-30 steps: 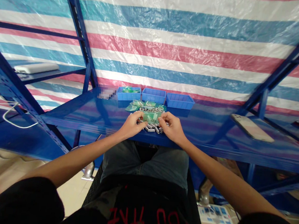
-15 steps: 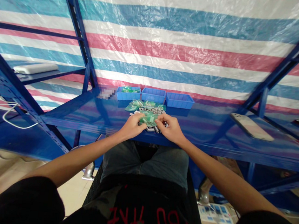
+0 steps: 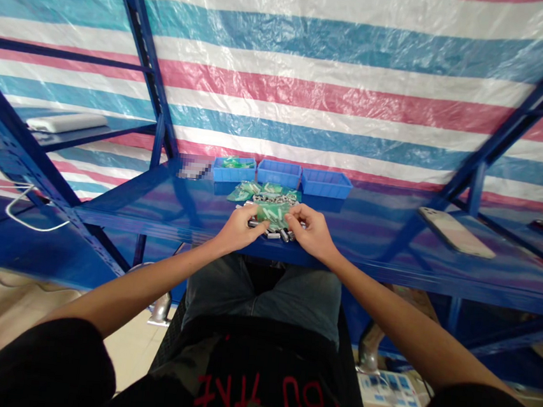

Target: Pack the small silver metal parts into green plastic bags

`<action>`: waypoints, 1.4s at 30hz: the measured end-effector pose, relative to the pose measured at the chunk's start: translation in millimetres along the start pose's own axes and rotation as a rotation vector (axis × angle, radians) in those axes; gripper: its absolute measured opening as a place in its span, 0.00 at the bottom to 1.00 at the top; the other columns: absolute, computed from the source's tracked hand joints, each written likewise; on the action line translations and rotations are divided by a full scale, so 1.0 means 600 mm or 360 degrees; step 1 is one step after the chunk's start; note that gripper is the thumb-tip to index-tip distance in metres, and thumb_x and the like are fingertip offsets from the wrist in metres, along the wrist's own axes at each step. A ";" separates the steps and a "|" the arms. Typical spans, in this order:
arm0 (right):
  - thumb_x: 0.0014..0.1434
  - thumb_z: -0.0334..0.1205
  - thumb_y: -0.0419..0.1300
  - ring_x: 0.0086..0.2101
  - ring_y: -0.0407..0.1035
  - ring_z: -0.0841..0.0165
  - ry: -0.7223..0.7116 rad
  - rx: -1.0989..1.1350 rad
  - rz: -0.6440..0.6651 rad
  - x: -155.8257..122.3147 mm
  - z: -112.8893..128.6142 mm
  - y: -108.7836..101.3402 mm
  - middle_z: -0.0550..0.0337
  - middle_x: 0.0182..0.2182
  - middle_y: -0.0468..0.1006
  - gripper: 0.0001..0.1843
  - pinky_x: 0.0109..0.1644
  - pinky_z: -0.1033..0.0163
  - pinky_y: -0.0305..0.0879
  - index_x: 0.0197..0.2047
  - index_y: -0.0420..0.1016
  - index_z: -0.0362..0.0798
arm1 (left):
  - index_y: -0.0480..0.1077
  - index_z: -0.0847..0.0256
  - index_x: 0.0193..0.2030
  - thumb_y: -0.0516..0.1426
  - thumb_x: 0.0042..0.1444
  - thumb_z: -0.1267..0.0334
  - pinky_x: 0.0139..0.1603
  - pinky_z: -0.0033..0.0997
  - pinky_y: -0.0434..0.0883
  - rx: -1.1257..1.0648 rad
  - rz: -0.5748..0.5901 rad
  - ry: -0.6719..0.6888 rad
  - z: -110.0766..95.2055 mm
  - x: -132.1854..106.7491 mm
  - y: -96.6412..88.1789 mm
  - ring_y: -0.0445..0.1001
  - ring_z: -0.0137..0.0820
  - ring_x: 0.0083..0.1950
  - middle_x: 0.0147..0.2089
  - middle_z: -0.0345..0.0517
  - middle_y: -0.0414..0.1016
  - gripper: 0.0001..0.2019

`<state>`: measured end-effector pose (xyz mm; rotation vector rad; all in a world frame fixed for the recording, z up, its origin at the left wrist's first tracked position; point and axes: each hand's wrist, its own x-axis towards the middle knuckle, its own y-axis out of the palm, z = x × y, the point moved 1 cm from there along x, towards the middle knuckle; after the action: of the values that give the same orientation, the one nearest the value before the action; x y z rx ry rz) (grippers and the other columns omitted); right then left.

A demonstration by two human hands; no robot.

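Both my hands meet over the front of a blue metal shelf. My left hand and my right hand each pinch one side of a small green plastic bag, held between them just above the shelf. Under and beyond the bag lies a pile of small silver-grey cylinders, with more green bags behind it. Three blue bins stand in a row at the back; the left bin holds green bags, while the middle bin and right bin show no contents from here.
A phone lies face down on the shelf to the right. A white flat device and a white cable are on the rack at left. A striped tarp hangs behind. My knees sit under the shelf edge.
The hands have stayed together on the green bag, shifting only slightly; the bag was turned a little between the fingers.
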<state>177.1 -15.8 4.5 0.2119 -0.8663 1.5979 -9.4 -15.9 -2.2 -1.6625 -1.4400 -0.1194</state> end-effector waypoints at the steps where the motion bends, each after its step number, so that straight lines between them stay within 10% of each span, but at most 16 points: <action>1: 0.57 0.46 0.54 0.21 0.59 0.74 0.0022 0.0035 -0.0014 0.000 -0.002 0.000 0.66 0.18 0.64 0.11 0.25 0.68 0.55 0.29 0.64 0.47 | 0.71 0.64 0.34 0.55 0.52 0.65 0.37 0.28 0.65 -0.0009 0.0004 -0.0021 0.001 0.000 -0.001 0.68 0.30 0.35 0.33 0.43 0.73 0.06; 16: 0.56 0.46 0.56 0.19 0.57 0.75 0.0065 0.0092 -0.0033 0.001 -0.009 0.000 0.68 0.18 0.63 0.11 0.23 0.68 0.52 0.30 0.65 0.47 | 0.69 0.64 0.28 0.53 0.47 0.70 0.31 0.25 0.62 0.0028 0.0143 -0.0079 -0.006 0.004 0.004 0.66 0.26 0.29 0.27 0.38 0.70 0.03; 32: 0.54 0.48 0.57 0.16 0.53 0.77 0.0268 0.0387 -0.0292 0.010 -0.016 -0.009 0.71 0.14 0.60 0.13 0.19 0.70 0.48 0.27 0.62 0.47 | 0.63 0.62 0.30 0.52 0.55 0.65 0.35 0.25 0.63 -0.0279 -0.0108 -0.0167 0.003 0.000 0.002 0.65 0.26 0.32 0.29 0.38 0.65 0.04; 42: 0.57 0.45 0.55 0.21 0.67 0.72 0.0166 0.0281 -0.0257 0.003 -0.011 -0.003 0.65 0.19 0.73 0.10 0.25 0.68 0.62 0.32 0.63 0.48 | 0.64 0.62 0.32 0.50 0.54 0.69 0.34 0.26 0.64 -0.0570 0.0023 -0.0264 0.004 -0.001 0.002 0.69 0.27 0.32 0.29 0.40 0.70 0.03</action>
<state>180.4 -10.7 1.7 0.3131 -0.6127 1.5199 -9.5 -14.7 -4.6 -2.0113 -1.5996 -0.2484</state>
